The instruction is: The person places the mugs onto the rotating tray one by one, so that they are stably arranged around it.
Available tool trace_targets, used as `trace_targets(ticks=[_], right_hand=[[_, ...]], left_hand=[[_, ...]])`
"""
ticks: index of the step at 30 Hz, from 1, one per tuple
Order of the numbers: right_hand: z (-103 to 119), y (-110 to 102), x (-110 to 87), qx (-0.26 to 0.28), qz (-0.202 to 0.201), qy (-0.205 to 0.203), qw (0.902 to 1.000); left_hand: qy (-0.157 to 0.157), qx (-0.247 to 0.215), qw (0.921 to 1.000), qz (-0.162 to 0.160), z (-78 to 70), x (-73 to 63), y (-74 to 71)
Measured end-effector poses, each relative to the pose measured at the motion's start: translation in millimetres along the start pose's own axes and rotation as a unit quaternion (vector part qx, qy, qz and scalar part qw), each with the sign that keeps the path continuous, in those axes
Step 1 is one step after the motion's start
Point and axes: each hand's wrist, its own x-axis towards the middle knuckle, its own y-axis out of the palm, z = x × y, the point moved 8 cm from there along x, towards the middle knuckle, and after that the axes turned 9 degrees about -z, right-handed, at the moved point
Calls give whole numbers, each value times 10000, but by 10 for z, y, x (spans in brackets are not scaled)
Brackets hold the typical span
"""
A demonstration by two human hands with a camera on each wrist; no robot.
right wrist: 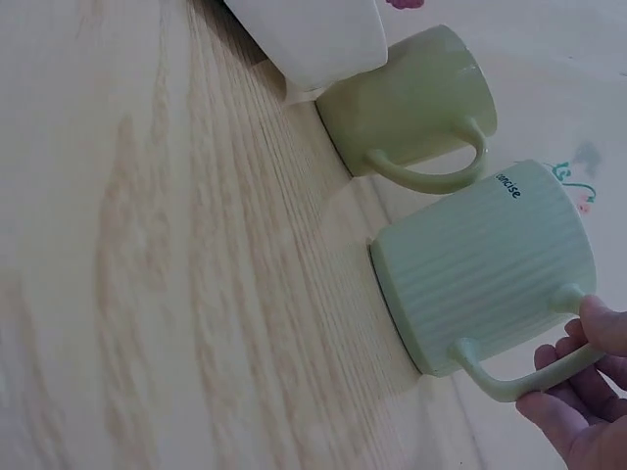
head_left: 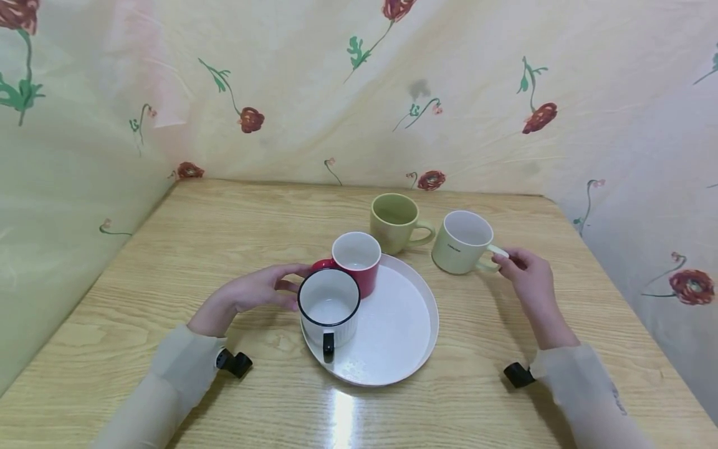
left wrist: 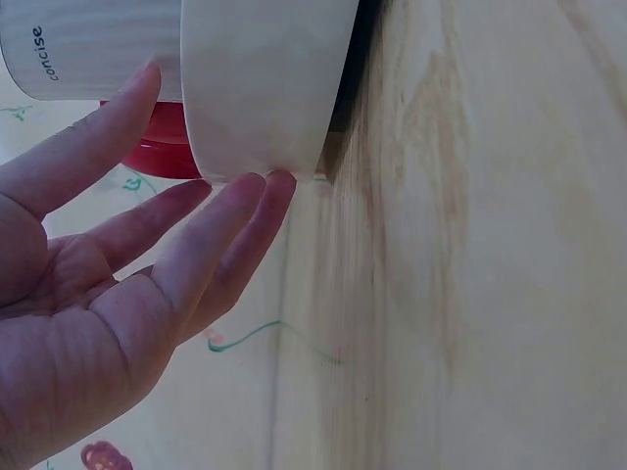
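A white mug with a black rim and black handle [head_left: 329, 305] stands on the left side of a round white tray [head_left: 401, 337]. Behind it on the tray is a red mug with a white inside [head_left: 359, 252]. My left hand [head_left: 260, 290] is beside these two, fingers loosely spread; in the left wrist view its fingertips [left wrist: 279, 181] are right at the tray's outer wall. With thumb and fingers, my right hand [head_left: 527, 271] pinches the handle of a pale green ribbed mug [right wrist: 490, 269], upright at the tray's right. An olive green mug [head_left: 392, 227] stands just behind the tray.
Everything rests on a light wood-grain table [head_left: 241, 215]. A flowered cloth [head_left: 314, 93] hangs along its back and sides. Bare wood extends left of the tray and in front of it.
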Motion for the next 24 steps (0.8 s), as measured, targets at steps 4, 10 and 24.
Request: trace_targets(ticks=[4, 10, 24], right_hand=[[-13, 0, -22, -133, -41, 86, 9999], [55, -72, -79, -33, -162, 119, 9998], [491, -170, -310, 2181, -23, -323, 9754]], left_hand=[[-95, 102, 9999, -57, 19, 6, -4], [-288, 161, 9994, -102, 54, 9, -3], [-178, 90, 9998, -32, 31, 7, 6]])
